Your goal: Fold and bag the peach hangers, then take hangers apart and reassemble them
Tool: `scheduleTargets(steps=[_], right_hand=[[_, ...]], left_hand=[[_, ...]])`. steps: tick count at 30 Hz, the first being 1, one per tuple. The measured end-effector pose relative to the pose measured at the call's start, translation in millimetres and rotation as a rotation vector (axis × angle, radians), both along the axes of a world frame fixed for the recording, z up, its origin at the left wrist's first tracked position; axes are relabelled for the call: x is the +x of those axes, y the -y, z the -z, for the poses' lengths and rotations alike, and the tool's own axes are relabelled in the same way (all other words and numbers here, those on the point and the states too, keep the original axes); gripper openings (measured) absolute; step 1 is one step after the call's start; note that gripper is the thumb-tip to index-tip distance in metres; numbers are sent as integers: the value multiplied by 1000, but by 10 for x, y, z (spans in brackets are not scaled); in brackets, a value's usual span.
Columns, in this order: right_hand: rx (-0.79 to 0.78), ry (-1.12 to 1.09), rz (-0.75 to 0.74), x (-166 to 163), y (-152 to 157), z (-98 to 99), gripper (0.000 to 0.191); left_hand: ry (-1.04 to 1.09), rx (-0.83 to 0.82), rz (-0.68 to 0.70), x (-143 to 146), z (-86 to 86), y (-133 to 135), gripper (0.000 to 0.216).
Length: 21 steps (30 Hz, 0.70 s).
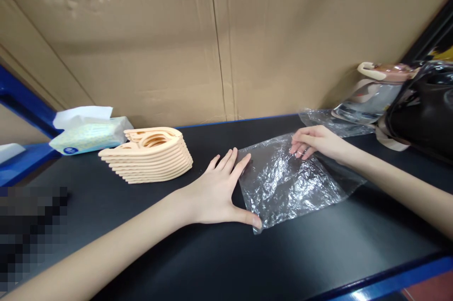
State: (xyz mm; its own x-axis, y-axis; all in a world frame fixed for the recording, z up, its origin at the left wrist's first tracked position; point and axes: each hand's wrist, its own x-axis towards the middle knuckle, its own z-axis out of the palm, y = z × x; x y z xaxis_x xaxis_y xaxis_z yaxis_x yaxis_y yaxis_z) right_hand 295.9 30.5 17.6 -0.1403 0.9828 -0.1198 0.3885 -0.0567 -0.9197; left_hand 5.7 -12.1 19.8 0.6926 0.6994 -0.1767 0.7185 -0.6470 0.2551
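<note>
A clear plastic bag point(283, 192) lies flat and wrinkled on the black tabletop. My left hand point(215, 192) is spread wide at the bag's left edge, its thumb on the near left corner and its fingertips by the far left one. Over the bag's far right part, my right hand point(314, 143) has its fingers bent and drawn in on the thin film; the exact grip is partly hidden. To the left of my left hand stands a neat stack of peach-coloured plastic hangers point(152, 159), apart from both hands.
A tissue pack point(92, 133) sits at the back left, behind the hangers. More clear plastic film point(329, 124), a transparent water bottle point(371, 96) and a dark shiny bag point(424, 107) are at the back right. A cardboard wall point(159, 46) rises behind the black table point(226, 263).
</note>
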Motion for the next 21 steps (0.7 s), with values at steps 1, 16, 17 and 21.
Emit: scheduleTargets(steps=[1,16,17,21], right_hand=[[8,-18,3,-13,10,-3,23],[354,409,-588,18,118,-77,48],[416,479,-580,-1,142,-68,52],[652,697,-554,-82,233,-8,55]], left_hand=[[-10,-4,-7,-1,-8,12,125],[-52,-176,-25,-94,-89,12,118],[-52,-181,-35,-95,-98,33,112],[-13,-121,-33,-109,-98,123,93]])
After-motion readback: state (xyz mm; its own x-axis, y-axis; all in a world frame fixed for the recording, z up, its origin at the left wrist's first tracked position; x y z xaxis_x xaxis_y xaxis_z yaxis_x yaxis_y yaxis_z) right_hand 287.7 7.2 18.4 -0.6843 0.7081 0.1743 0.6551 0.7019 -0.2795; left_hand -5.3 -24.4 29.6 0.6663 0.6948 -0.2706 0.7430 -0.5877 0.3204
